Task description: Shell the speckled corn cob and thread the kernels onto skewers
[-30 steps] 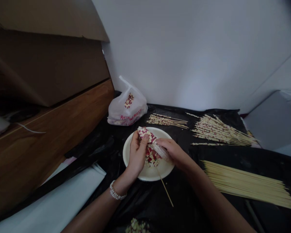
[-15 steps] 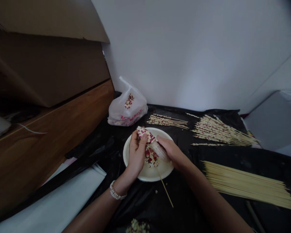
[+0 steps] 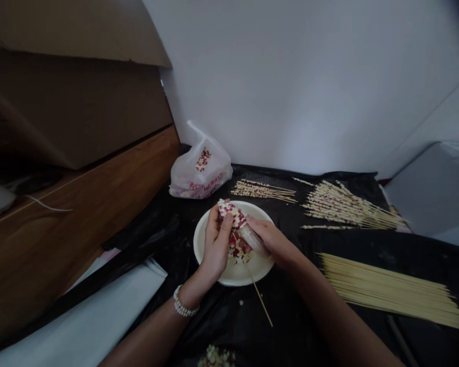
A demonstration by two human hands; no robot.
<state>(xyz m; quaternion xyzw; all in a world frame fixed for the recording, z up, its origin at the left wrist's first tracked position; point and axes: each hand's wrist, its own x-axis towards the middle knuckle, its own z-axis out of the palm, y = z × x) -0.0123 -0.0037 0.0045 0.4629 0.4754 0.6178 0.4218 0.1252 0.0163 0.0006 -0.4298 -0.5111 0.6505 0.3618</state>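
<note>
A corn cob with cream and purple kernels is held tilted over a white bowl. Its lower right part is stripped bare of kernels. My left hand is closed round the kernelled end, thumb lying along it. Around the bare part, my right hand grips with its fingertips near the kernels' edge. Loose kernels lie in the bowl, partly hidden behind the hands and cob. One thin bamboo skewer rests with its upper end in the bowl and sticks out toward me.
A knotted plastic bag stands behind the bowl. Kernel-threaded skewers lie in a small bundle and a larger pile. Plain skewers are at right, a cardboard box at left. Black plastic covers the surface.
My right fingers and thumb have shifted slightly along the cob. A loose kernel in front of the bowl appears in a slightly different spot.
</note>
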